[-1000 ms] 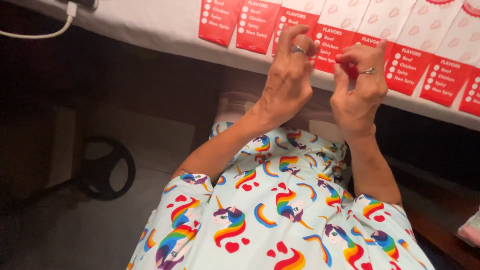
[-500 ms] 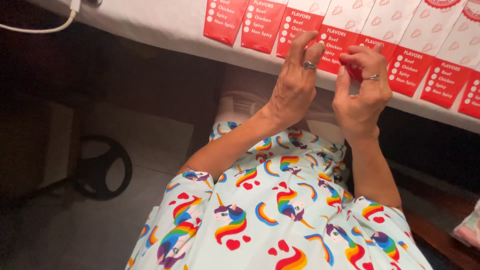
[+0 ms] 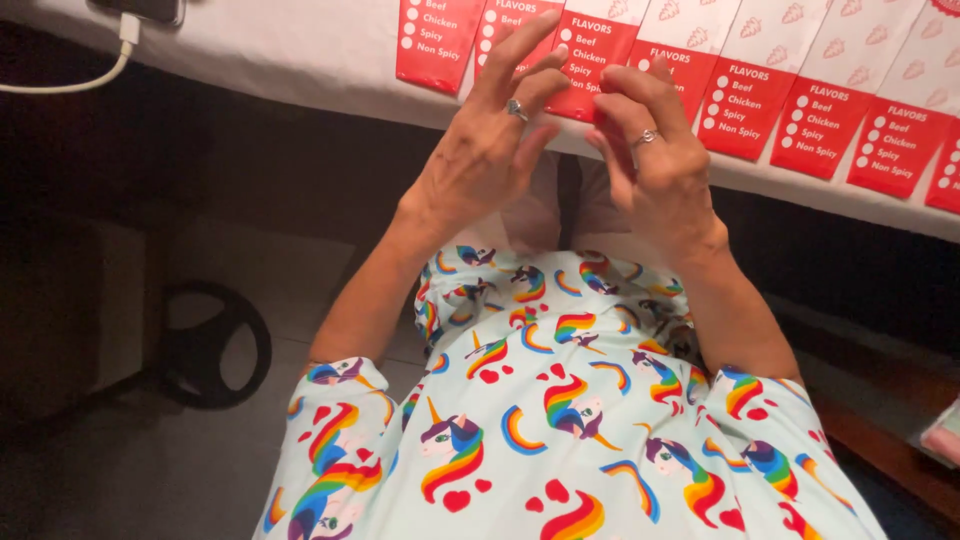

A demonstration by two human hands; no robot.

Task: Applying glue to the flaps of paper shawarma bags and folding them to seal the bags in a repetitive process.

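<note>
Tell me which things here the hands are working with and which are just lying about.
In hand:
- left hand, fingers spread, raised at the table edge
- right hand, raised beside it
- row of red and white paper sleeves along the white table, nearest the hands

Lying about:
- white cable at the table's far left
- black round base on the floor

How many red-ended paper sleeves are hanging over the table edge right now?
8 at least, side by side along the table edge: one left of the left hand, two behind the hands, five rightward past the right hand. Hands may hide more.
</note>
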